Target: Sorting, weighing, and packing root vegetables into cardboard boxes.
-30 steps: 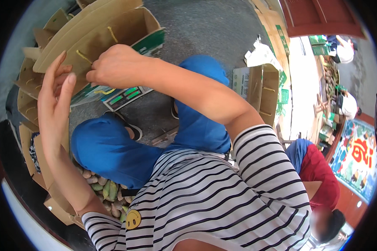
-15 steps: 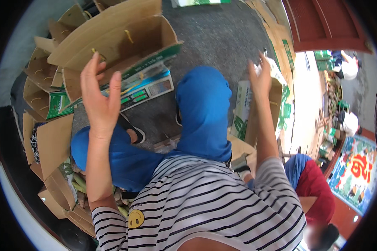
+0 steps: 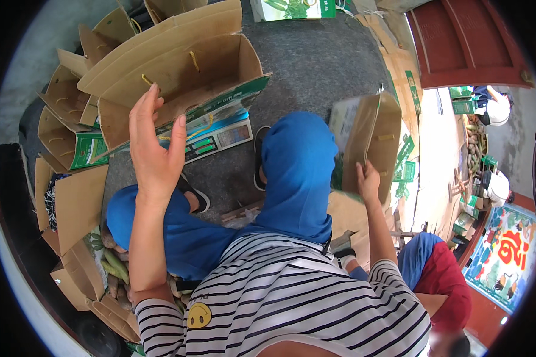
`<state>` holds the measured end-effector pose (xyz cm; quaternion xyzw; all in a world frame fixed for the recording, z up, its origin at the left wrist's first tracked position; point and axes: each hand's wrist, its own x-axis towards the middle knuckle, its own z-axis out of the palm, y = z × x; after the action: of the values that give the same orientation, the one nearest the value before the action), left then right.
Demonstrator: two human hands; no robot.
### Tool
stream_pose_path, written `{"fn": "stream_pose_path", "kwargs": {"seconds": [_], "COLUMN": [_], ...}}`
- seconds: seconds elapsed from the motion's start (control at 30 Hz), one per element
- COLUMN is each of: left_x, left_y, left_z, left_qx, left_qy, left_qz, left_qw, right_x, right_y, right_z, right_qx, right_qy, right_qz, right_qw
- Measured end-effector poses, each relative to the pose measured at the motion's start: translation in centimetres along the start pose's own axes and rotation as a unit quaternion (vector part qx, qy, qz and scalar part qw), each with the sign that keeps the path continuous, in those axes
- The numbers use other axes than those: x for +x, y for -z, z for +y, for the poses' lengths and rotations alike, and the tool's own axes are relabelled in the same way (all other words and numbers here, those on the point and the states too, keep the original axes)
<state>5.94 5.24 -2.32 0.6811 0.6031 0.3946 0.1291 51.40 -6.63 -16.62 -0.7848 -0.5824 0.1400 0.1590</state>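
A large open cardboard carton with yellow rope handles stands in front of me, its flap raised. It stands at or on a blue-topped weighing scale with green displays; the contact is hidden. My left hand is open at the carton's near side, thumb and fingers spread. Whether its fingertips touch the cardboard I cannot tell. To the right of my blue-clad knee, my right hand is closed on the lower edge of a folded cardboard carton, which is tilted and partly blurred.
Several open cartons crowd the left side, with long green and brown vegetables in the lower left. Flattened cardboard lies at the right. A person in red sits close on my right. Another printed carton lies at the top.
My right hand has come down and closed on the folded carton, which is now lifted and tilted. My left hand stays spread beside the large carton. The whole view has shifted slightly.
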Motion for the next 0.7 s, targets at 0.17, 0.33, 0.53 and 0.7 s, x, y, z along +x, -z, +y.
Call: {"fn": "stream_pose_path", "kwargs": {"seconds": [0.17, 0.33, 0.53, 0.7], "left_x": [0.1, -0.3, -0.3, -0.2], "left_y": [0.0, 0.0, -0.1, -0.4], "left_z": [-0.2, -1.0, -1.0, -0.6], "left_qx": [-0.021, 0.012, 0.018, 0.007], "left_qy": [0.007, -0.02, -0.028, -0.048], "left_qz": [0.005, 0.002, -0.004, -0.007], "left_qw": [1.0, 1.0, 0.999, 0.999], "right_x": [10.5, 20.6, 27.5, 29.3], "right_y": [-0.4, -3.9, -10.6, -15.9], "right_z": [-8.6, -17.9, -28.4, -27.2], "right_qx": [0.058, 0.003, -0.055, -0.026], "right_qy": [0.111, 0.246, 0.281, 0.294], "right_qz": [-0.017, -0.023, 0.014, -0.007], "right_qw": [0.992, 0.969, 0.958, 0.956]}}
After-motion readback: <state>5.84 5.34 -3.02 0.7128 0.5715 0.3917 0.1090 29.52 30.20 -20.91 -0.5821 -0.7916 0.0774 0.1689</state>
